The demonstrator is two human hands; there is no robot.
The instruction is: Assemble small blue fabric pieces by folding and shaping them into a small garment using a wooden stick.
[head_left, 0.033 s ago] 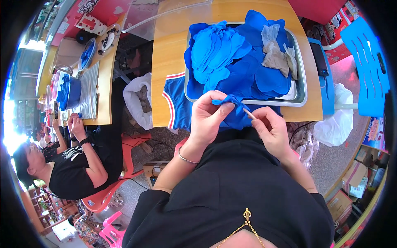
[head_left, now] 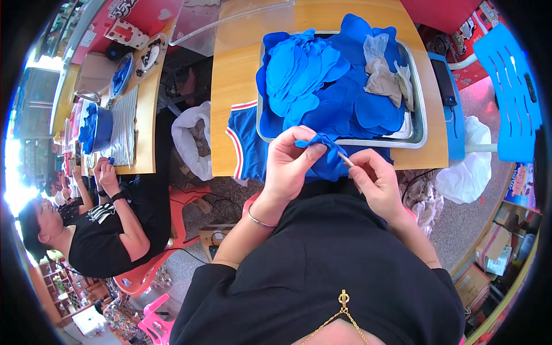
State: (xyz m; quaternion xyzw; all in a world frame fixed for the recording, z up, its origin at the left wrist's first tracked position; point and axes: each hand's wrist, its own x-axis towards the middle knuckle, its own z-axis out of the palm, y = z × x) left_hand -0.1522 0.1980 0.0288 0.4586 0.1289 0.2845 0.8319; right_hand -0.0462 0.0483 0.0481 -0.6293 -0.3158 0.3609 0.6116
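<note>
A small crumpled piece of blue fabric [head_left: 329,154] is pinched between the thumb and fingers of my left hand [head_left: 289,167], at the near edge of the table. My right hand [head_left: 376,181] is closed on a thin pale stick [head_left: 347,161]. The stick's far end meets the fabric, and its tip is hidden there. Just beyond my hands, a metal tray [head_left: 422,127] holds a heap of blue petal-shaped fabric pieces [head_left: 302,69]. Small clear plastic bags [head_left: 380,80] with beige contents lie on the tray's right side.
Left of the tray, blue cloth with red and white trim [head_left: 248,138] hangs over the table edge [head_left: 230,86]. White bag-lined bins [head_left: 192,144] stand on either side. A blue plastic chair [head_left: 509,92] is at right. At left, another person [head_left: 103,230] sits at a second table.
</note>
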